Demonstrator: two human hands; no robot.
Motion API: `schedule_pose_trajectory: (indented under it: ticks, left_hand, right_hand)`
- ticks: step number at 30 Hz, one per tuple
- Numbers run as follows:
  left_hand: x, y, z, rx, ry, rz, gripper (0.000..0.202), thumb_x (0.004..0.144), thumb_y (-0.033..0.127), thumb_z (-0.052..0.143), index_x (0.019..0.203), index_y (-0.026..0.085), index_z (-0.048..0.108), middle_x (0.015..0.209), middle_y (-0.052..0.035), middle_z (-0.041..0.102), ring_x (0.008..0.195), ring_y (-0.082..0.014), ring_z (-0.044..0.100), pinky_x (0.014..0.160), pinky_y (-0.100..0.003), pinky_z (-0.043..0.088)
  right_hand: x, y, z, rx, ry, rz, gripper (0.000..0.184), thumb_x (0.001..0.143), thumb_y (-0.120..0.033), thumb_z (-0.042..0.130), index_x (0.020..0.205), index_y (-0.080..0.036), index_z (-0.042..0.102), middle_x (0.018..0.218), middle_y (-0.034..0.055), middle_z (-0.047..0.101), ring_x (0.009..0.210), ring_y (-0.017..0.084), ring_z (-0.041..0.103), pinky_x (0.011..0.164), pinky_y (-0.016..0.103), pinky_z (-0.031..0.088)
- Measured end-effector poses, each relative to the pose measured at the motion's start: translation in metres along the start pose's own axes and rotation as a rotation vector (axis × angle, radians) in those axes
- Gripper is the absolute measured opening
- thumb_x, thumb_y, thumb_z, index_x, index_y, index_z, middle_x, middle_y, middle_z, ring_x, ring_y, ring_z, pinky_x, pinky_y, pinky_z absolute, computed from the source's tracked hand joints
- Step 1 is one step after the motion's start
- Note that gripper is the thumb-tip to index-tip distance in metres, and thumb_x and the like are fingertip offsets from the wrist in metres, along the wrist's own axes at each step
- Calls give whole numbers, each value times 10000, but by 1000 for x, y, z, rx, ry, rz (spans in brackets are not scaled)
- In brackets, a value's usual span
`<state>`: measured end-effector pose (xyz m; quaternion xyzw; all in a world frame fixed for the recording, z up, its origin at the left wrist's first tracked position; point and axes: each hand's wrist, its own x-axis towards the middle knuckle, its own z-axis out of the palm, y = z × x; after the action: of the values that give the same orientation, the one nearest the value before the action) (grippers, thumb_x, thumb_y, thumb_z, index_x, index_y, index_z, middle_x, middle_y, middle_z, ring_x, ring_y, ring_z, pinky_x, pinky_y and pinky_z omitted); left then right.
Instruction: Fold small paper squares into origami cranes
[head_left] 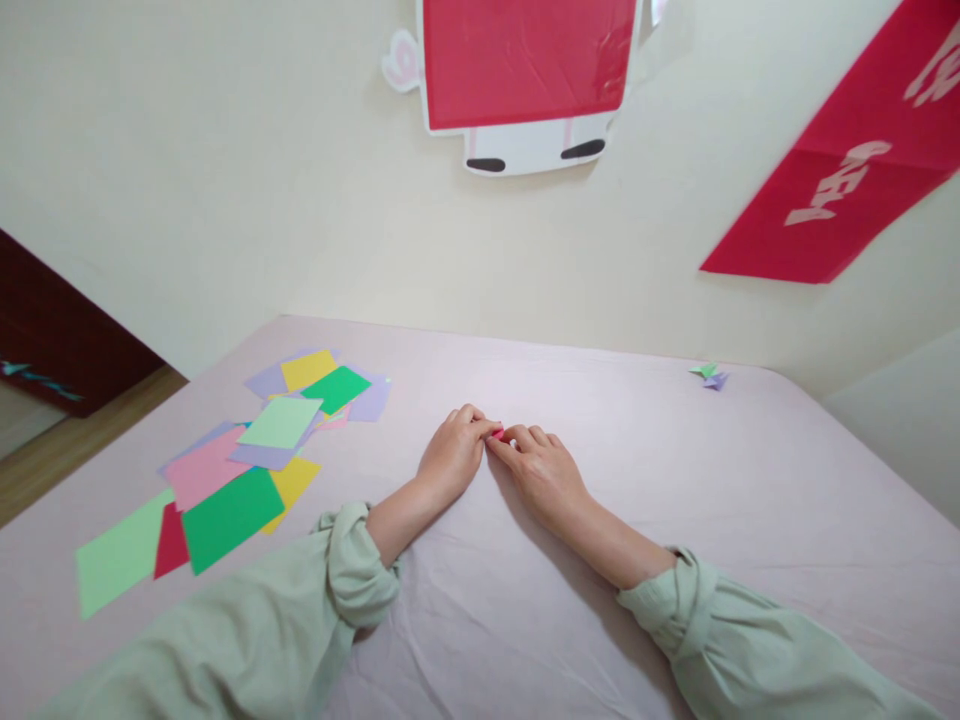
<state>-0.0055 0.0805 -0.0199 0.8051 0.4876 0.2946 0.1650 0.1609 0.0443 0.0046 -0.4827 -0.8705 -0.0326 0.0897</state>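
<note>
My left hand (452,455) and my right hand (541,470) meet at the middle of a pale pink sheet (600,560). Their fingertips are curled and pinched together on a small folded pink-red paper (497,433), of which only a sliver shows between them. Both hands rest low on the sheet. Pale green sleeves are rolled up at both forearms.
Several loose coloured paper squares (247,460) lie spread to the left: green, yellow, pink, lilac, red. Two small folded paper pieces (710,375), green and lilac, sit at the far right near the wall. Red banners hang on the cream wall (300,180). Wooden floor shows at left.
</note>
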Motion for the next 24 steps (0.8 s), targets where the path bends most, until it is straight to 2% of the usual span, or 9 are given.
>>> schedule_pose_trajectory:
  ticks: [10, 15, 19, 24]
  left_hand:
    - [-5, 5, -4, 138, -23, 40, 302, 893, 129, 492, 1085, 264, 682, 1030, -49, 593, 968, -191, 534, 856, -326, 467]
    - [-15, 12, -8, 336, -75, 88, 265, 933, 228, 480, 1147, 285, 626, 1107, -58, 607, 997, -221, 538, 825, -359, 439]
    - [-28, 17, -14, 407, -125, 130, 346, 919, 181, 499, 1248, 283, 531, 1228, -67, 587, 1098, -240, 521, 856, -376, 419]
    - [-35, 22, -19, 447, -150, 119, 323, 917, 164, 486, 1227, 242, 533, 1245, -87, 584, 1112, -256, 523, 864, -394, 420]
  right_hand:
    - [-16, 8, -1, 51, -27, 21, 358, 933, -133, 463, 1276, -205, 540, 1192, 104, 620, 1070, 242, 522, 848, 365, 378]
    - [-18, 5, -5, -6, -29, 35, 351, 924, -108, 462, 1252, -189, 555, 1184, 104, 627, 1046, 239, 538, 830, 365, 387]
    - [-17, 2, -7, -48, -50, 25, 345, 908, -91, 475, 1232, -161, 571, 1158, 114, 634, 1015, 252, 544, 807, 371, 391]
    - [-18, 1, -4, -30, -32, 41, 372, 894, -79, 488, 1249, -157, 566, 1207, 126, 612, 1051, 265, 528, 814, 376, 397]
